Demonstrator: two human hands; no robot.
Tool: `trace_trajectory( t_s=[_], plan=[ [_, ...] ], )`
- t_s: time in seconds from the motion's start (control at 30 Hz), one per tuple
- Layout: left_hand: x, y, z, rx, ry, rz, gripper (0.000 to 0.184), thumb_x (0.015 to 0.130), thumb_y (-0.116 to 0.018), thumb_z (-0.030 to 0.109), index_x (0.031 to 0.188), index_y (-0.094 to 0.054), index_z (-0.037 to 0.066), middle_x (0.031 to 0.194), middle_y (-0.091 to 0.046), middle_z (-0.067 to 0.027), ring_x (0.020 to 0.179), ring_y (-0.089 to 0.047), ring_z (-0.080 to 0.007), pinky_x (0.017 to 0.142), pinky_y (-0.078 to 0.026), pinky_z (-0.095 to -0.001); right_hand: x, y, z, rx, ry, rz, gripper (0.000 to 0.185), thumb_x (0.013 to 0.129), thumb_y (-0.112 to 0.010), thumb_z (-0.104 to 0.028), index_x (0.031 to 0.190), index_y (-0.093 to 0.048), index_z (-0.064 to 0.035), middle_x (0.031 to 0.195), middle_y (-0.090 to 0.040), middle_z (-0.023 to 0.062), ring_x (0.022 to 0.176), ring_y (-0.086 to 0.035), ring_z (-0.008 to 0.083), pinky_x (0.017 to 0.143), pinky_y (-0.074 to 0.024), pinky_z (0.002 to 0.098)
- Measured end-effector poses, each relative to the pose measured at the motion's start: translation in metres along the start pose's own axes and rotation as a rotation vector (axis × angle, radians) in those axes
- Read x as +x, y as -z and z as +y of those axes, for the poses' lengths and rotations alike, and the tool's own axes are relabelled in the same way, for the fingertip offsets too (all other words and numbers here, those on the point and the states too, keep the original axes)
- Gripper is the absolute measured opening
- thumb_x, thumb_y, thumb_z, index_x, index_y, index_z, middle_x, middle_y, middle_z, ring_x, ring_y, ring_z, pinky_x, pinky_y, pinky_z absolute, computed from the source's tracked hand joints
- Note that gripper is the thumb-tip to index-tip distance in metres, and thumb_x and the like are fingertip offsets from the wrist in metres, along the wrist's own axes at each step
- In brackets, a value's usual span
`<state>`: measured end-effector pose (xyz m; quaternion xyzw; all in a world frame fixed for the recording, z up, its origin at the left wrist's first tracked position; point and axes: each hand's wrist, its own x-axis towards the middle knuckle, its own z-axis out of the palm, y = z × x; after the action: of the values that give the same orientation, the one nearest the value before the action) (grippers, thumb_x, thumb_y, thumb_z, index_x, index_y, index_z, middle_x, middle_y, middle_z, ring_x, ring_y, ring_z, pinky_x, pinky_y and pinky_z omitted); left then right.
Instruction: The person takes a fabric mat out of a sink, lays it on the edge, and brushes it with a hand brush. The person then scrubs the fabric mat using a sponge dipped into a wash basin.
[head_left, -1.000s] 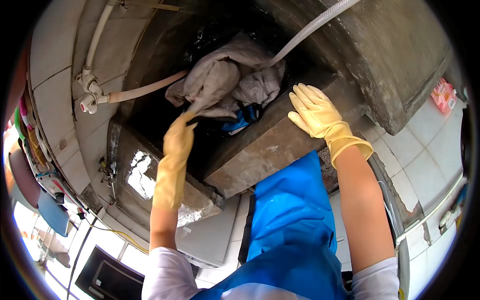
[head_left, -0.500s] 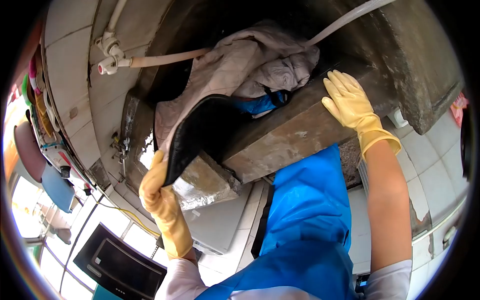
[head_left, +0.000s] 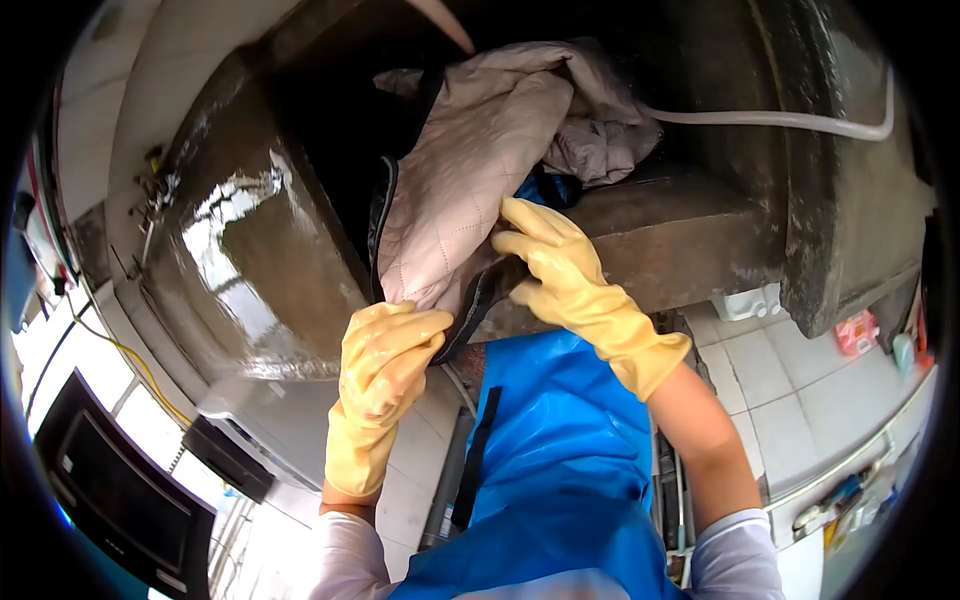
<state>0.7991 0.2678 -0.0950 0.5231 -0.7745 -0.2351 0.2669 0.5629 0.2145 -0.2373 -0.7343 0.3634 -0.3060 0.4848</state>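
A quilted pinkish-beige jacket point(head_left: 470, 170) with black zip edging hangs over the front wall of a dark, wet stone sink point(head_left: 660, 235). My left hand point(head_left: 385, 355), in a yellow rubber glove, is closed on the jacket's lower edge, pulling that corner towards me. My right hand point(head_left: 560, 265), gloved the same way, is at the jacket's right edge with its fingers apart and slightly bent. Its lower fingers lie near the black edging; whether they touch it is hard to tell. A bit of blue cloth point(head_left: 545, 188) shows beside the jacket.
A pale hose point(head_left: 780, 120) runs into the sink from the right, and another hose point(head_left: 440, 20) comes from above. A wet stone ledge point(head_left: 250, 260) lies to the left. My blue apron point(head_left: 570, 430) is against the front. A black appliance point(head_left: 115, 480) stands lower left.
My right hand has left the sink's rim and moved left to the jacket. My left hand has shifted right with the jacket's edge, turning more of the beige lining into view. The view has shifted.
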Motion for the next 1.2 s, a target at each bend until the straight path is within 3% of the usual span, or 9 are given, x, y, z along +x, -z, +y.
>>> trace_trajectory(
  t_s=[0.1,0.17,0.33,0.57,0.67,0.77,1.07,1.17,1.2],
  plan=[
    [-0.022,0.004,-0.008,0.021,0.045,-0.005,0.037,0.076,-0.080,-0.010,0.108,-0.069,0.004,0.114,-0.077,-0.0115,0.098,-0.073,-0.0278,0.090,-0.059,-0.0437,-0.011,-0.008,0.009,0.231,-0.011,0.095,0.031,0.070,-0.077,0.005,0.101,-0.072,0.0011,0.129,-0.070,0.0207,0.115,-0.067,0.0441,0.100,-0.0553,0.0490],
    [-0.041,-0.004,-0.017,-0.040,0.033,-0.021,0.034,0.076,-0.082,-0.008,0.105,-0.070,0.003,0.117,-0.076,-0.0119,0.099,-0.073,-0.0279,0.091,-0.059,-0.0439,-0.002,0.024,-0.019,-0.039,0.114,0.021,0.022,0.073,-0.074,0.009,0.094,-0.072,0.0049,0.109,-0.076,0.0179,0.091,-0.073,0.0423,0.083,-0.0602,0.0475],
    [-0.074,-0.047,-0.020,-0.221,0.050,0.027,0.027,0.081,-0.082,-0.006,0.101,-0.067,0.002,0.119,-0.075,-0.0177,0.099,-0.074,-0.0354,0.090,-0.060,-0.0487,0.001,0.061,-0.090,-0.267,0.080,-0.077,0.030,0.070,-0.076,0.009,0.100,-0.072,0.0096,0.109,-0.077,0.0192,0.089,-0.076,0.0395,0.077,-0.0623,0.0451],
    [-0.068,-0.105,0.009,-0.432,0.009,0.074,0.023,0.086,-0.081,0.006,0.109,-0.078,0.003,0.132,-0.069,-0.0160,0.115,-0.070,-0.0324,0.100,-0.057,-0.0508,-0.050,0.092,-0.097,-0.487,-0.159,-0.050,0.035,0.073,-0.079,0.006,0.107,-0.074,0.0095,0.116,-0.078,0.0218,0.104,-0.077,0.0383,0.094,-0.0604,0.0450],
    [-0.067,-0.124,0.022,-0.385,0.011,0.089,0.037,0.086,-0.076,0.010,0.123,-0.070,0.009,0.136,-0.065,-0.0100,0.122,-0.065,-0.0274,0.112,-0.054,-0.0478,-0.081,0.087,-0.081,-0.216,-0.410,0.308,0.022,0.090,-0.079,-0.003,0.110,-0.075,0.0062,0.125,-0.076,0.0225,0.117,-0.073,0.0332,0.107,-0.0556,0.0442],
    [-0.065,-0.137,0.030,-0.378,0.020,0.130,0.037,0.085,-0.076,0.012,0.122,-0.071,0.010,0.135,-0.065,-0.0086,0.127,-0.062,-0.0267,0.115,-0.052,-0.0479,-0.098,0.077,-0.075,0.242,-0.647,0.610,0.019,0.096,-0.075,-0.005,0.112,-0.076,0.0056,0.131,-0.074,0.0211,0.117,-0.073,0.0306,0.108,-0.0558,0.0426],
    [-0.062,-0.134,0.036,-0.573,0.085,0.151,0.035,0.086,-0.078,0.004,0.121,-0.075,0.007,0.139,-0.064,-0.0113,0.125,-0.065,-0.0304,0.112,-0.054,-0.0491,-0.096,0.073,-0.074,0.282,-0.952,0.809,0.019,0.101,-0.071,-0.007,0.117,-0.077,0.0015,0.134,-0.074,0.0173,0.116,-0.073,0.0240,0.105,-0.0581,0.0407],
    [-0.071,-0.121,0.029,-0.696,0.280,0.223,0.040,0.087,-0.075,0.000,0.126,-0.071,0.003,0.138,-0.064,-0.0128,0.126,-0.065,-0.0314,0.113,-0.052,-0.0469,-0.095,0.069,-0.076,0.285,-0.934,0.817,0.019,0.101,-0.072,-0.007,0.116,-0.077,0.0012,0.134,-0.074,0.0170,0.116,-0.073,0.0242,0.106,-0.0576,0.0408],
    [-0.078,-0.122,0.030,-0.838,0.587,0.327,0.039,0.095,-0.069,-0.001,0.134,-0.066,0.002,0.140,-0.063,-0.0153,0.128,-0.064,-0.0315,0.115,-0.052,-0.0460,-0.096,0.069,-0.075,0.285,-0.935,0.819,0.019,0.101,-0.072,-0.007,0.116,-0.077,0.0012,0.134,-0.074,0.0170,0.116,-0.073,0.0242,0.106,-0.0576,0.0408]
  ],
)
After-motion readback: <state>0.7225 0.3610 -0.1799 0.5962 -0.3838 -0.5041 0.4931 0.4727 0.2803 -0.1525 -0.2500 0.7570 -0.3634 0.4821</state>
